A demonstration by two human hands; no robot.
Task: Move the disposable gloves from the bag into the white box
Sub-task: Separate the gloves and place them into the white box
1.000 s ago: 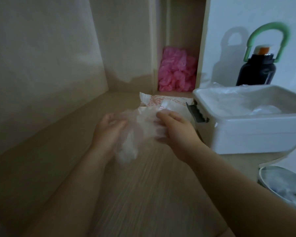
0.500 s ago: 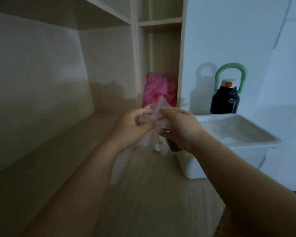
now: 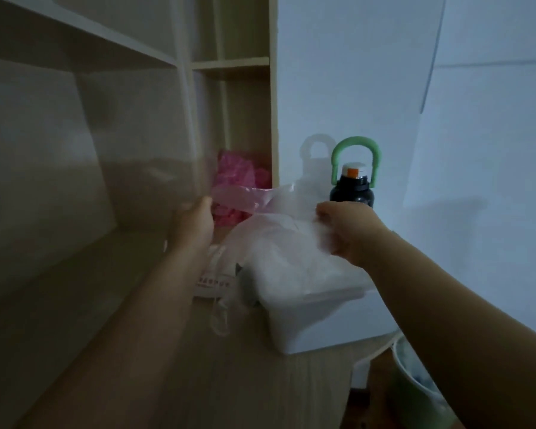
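Observation:
A thin clear disposable glove is stretched out between my two hands above the white box. My left hand pinches its left edge and my right hand grips its right side. The glove sags over the box's open top, and one loose part hangs down past the box's left wall. The flat bag with red print lies on the desk left of the box, partly hidden behind my left forearm. What lies inside the box is blurred behind the film.
A black bottle with a green loop handle stands behind the box by the white wall. A pink crumpled bundle fills the narrow shelf compartment. A round bin sits at the lower right past the desk edge.
My hands have moved apart and to the right, pulling the crumpled glove open and bringing it over the box. The camera has tilted upward.

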